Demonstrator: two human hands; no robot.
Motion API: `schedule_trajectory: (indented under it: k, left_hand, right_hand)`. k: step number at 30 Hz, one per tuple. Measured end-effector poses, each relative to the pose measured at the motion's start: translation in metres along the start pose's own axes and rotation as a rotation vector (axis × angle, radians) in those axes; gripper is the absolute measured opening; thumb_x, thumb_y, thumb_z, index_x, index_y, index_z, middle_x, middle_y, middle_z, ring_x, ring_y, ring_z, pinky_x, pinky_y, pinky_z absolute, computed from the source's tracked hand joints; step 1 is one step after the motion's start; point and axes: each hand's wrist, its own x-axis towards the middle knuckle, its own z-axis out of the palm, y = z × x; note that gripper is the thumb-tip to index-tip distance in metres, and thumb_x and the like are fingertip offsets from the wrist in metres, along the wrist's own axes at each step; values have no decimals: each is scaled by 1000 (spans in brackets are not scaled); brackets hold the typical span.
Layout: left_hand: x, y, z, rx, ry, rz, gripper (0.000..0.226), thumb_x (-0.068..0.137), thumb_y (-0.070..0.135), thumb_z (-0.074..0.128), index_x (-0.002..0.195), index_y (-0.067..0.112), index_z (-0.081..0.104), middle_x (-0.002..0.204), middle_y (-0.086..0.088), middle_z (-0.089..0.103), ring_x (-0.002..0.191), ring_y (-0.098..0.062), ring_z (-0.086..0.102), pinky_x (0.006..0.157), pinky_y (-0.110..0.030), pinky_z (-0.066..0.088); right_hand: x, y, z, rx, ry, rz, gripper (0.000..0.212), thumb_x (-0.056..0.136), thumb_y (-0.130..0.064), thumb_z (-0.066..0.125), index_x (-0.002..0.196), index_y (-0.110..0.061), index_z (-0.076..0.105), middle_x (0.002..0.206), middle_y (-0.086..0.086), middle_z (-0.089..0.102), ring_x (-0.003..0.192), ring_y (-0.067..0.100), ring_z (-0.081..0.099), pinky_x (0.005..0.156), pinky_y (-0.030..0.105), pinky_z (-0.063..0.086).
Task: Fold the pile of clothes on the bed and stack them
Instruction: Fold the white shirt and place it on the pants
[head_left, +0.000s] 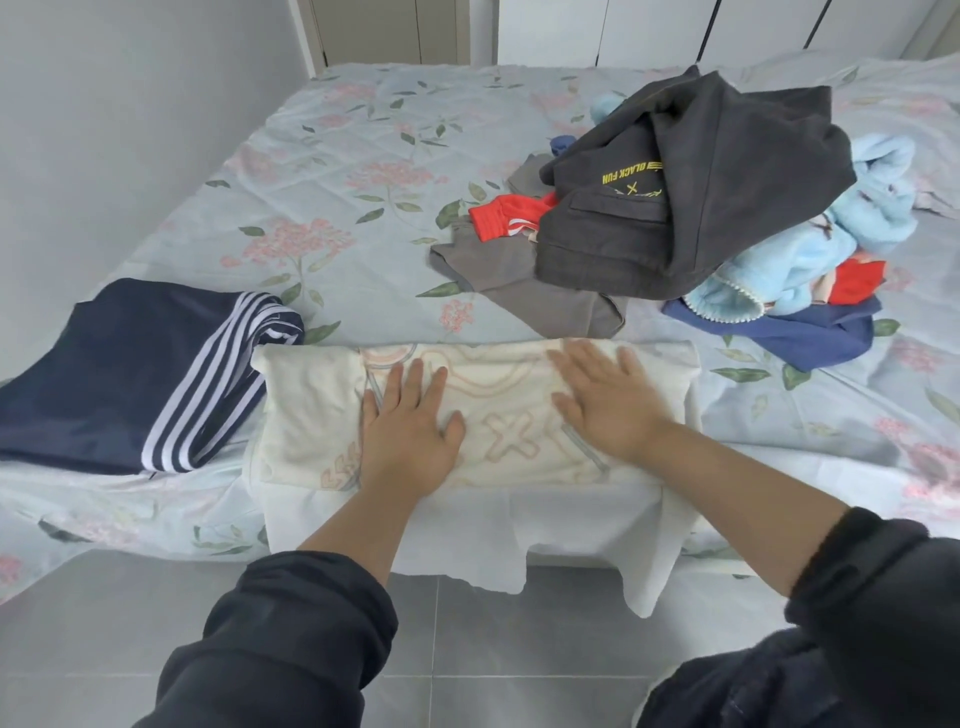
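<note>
Clothes on the bed (322, 171) are only partly dealt with. One navy garment with white stripes (130, 374) lies folded at the near left edge, the only finished piece I can see. Just beside it, a cream printed shirt (498, 410) is spread across the near edge, its lower part hanging over the side; it looks mid-fold. The left hand (408, 431) and right hand (605, 400) both lie flat on it, fingers straight and spread, gripping nothing, seemingly smoothing it. Further back on the right, the unfolded pile (701, 208) of dark grey, light blue, red and blue items remains, so most of the job is left, and no stack exists yet
</note>
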Motion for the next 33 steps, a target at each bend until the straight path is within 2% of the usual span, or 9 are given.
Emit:
schedule_trajectory:
  k: [2,4,7,9,13,18,25,28,33]
  left_hand:
    - [1,-1,-1,6,-4,-5,63,95,51,20,153,32,5,161,5,-4,147,-16,-10,119,-46,-5]
    - [2,-1,-2,11,-6,-9,63,95,50,21,153,32,5,161,5,-4,147,-16,-10,119,-46,-4]
    - [2,-2,-2,4,-9,-8,62,95,50,21,153,32,5,161,5,-4,147,-16,-10,119,-46,-4]
    - [1,-2,-2,2,-8,-6,62,95,48,20,153,32,5,161,4,-4,147,-16,-11,119,-46,-4]
    - [1,-2,-3,-14,-1,-4,60,96,43,22,153,30,7,161,4,-3,147,-16,-10,119,-46,-5]
    - [0,-3,-4,-57,31,-15,59,94,35,29,152,29,18,161,3,5,147,-15,-6,118,-44,-4]
    - [8,-32,-17,124,-50,91,56,99,46,18,152,32,11,161,7,0,147,-21,-14,114,-50,-13]
    - [13,-81,-31,200,-106,-54,58,99,49,9,152,32,-3,161,6,-7,147,-20,-15,115,-50,-11]
    - [13,-90,-38,234,-117,-139,60,100,44,11,153,21,-3,161,0,-3,147,-24,-12,118,-51,-4]
  right_hand:
    - [11,15,-12,12,-81,401,65,97,-50,13,153,-18,4,161,4,-1,147,21,-3,116,51,0]
    - [18,5,-20,27,-71,545,69,96,-52,11,153,-13,3,160,9,-2,147,26,-5,115,56,0]
    - [6,-33,-8,76,160,116,65,98,-48,19,153,-17,7,161,7,2,148,23,1,114,52,2]
    - [-7,-40,2,71,107,-45,60,98,-47,17,153,-23,5,161,0,-2,148,18,-2,116,48,-2]
    - [10,-39,-3,153,-17,381,64,98,-41,15,152,-12,-1,161,3,-6,147,17,-7,114,52,-6]
    - [23,-93,7,217,124,51,58,99,-37,18,153,-21,6,161,2,-2,147,17,-6,117,47,-4]
    - [29,-89,20,184,111,64,59,96,-41,13,153,-26,5,161,-1,-2,147,15,-6,117,45,-7]
    - [27,-90,19,181,107,59,59,96,-41,11,153,-26,4,161,-1,-2,147,15,-6,117,45,-7]
    - [25,-89,16,189,103,70,59,96,-41,11,153,-26,4,161,-1,-2,147,16,-6,118,45,-6]
